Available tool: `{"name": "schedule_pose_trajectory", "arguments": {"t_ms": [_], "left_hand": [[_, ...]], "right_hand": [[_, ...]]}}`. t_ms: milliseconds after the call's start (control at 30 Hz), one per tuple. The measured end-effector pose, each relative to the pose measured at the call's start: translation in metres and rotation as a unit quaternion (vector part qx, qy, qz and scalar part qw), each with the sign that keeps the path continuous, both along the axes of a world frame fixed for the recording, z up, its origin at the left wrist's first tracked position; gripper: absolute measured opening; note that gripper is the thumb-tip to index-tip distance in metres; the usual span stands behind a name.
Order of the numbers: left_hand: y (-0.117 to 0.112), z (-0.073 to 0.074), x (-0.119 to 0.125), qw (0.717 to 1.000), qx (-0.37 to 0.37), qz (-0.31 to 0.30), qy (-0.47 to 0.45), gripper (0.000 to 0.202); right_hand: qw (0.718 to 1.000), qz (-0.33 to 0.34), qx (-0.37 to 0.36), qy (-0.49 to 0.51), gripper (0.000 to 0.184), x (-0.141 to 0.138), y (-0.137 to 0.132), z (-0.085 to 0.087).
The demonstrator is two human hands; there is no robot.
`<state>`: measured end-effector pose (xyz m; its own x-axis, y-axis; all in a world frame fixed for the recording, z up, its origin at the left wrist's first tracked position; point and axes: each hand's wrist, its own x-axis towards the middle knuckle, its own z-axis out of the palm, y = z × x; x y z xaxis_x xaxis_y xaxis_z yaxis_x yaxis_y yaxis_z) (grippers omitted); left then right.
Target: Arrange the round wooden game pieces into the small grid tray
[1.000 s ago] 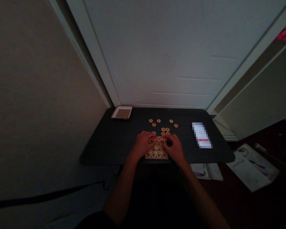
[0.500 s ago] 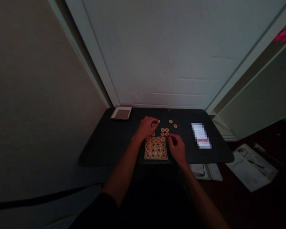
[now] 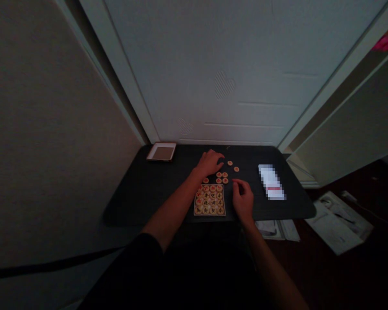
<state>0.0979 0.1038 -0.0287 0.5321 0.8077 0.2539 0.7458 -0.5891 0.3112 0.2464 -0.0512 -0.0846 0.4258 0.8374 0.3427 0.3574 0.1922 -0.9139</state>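
My left hand (image 3: 211,162) reaches over the far middle of the dark table, thumb and forefinger apart, just left of a loose round Chinese chess piece (image 3: 229,163). Another piece (image 3: 236,169) lies a little nearer me. My right hand (image 3: 244,198) hovers beside the box, its thumb and forefinger curled to a pinch; whether anything is between the tips is too small to see. Between my hands several pieces (image 3: 222,178) sit in a tight cluster. A square box (image 3: 225,202) holds rows of pieces with red and dark characters. One piece (image 3: 206,181) rests behind the box, by my left wrist.
A shallow box lid (image 3: 161,151) lies at the table's back left corner. At the right is a blurred-out white phone-like object (image 3: 272,181). A white panelled door (image 3: 226,112) rises behind the table (image 3: 129,198). Flat printed boxes (image 3: 339,221) are on the floor.
My left hand has moved right and away from me, toward the far loose piece. The right hand has drawn back to the right from the cluster. The view has shifted slightly.
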Motion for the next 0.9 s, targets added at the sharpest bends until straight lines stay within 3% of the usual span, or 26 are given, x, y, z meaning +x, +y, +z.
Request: {"name": "schedule_pose_trajectory", "arguments": {"t_ms": [200,433,633,733,900], "left_hand": [[0.01,-0.008,0.035,0.998,-0.01,-0.055,0.027,0.024],[0.016,-0.014,0.046,0.999,-0.004,-0.027,0.018,0.021],[0.011,-0.004,0.043,1.0,-0.01,-0.026,-0.003,0.016],[0.005,0.007,0.035,0.999,-0.014,-0.032,-0.025,0.027],[-0.018,0.017,0.016,0.981,-0.086,-0.08,-0.154,0.027]], "right_hand": [[0.998,-0.059,0.001,0.031,0.033,0.006,-0.002,-0.002],[0.998,-0.052,-0.003,0.048,0.033,0.006,-0.001,-0.002],[0.997,-0.057,-0.007,0.047,0.032,0.006,-0.001,-0.001],[0.997,-0.055,-0.008,0.048,0.033,0.006,-0.001,-0.002],[0.997,-0.051,0.004,0.051,0.033,0.007,0.001,-0.007]]}}
